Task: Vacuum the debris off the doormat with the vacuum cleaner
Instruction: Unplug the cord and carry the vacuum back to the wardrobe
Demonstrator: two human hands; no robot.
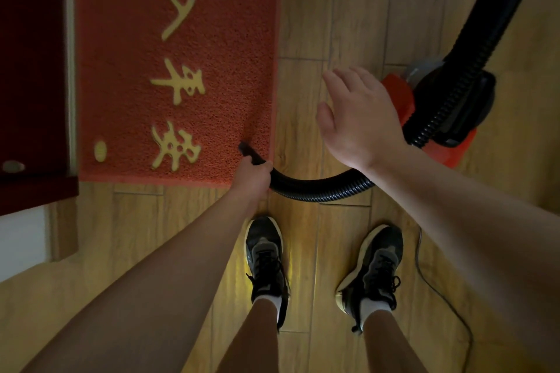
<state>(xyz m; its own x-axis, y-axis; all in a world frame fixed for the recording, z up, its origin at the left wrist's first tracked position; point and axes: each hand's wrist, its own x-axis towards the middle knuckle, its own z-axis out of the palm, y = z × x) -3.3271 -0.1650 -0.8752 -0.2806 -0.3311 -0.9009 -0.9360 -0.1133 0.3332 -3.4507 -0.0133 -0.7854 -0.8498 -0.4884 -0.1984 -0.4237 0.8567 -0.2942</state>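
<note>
A red doormat [127,76] with yellow characters lies on the wood floor, left of centre. My left hand [253,177] grips the black nozzle end of the vacuum hose [321,188], and the nozzle tip [247,150] touches the mat's near right corner. The ribbed hose curves right, passes behind my right wrist and runs to the red and black vacuum cleaner [439,112] on the floor at the right. My right hand [360,118] hovers with straight, spread fingers above the floor, just left of the cleaner, holding nothing. I can make out no debris on the mat.
My two feet in dark sneakers [265,254] stand on the wood floor just below the mat. A thin power cord [436,288] trails along the floor at the right. A dark red door or cabinet [30,70] borders the mat on the left.
</note>
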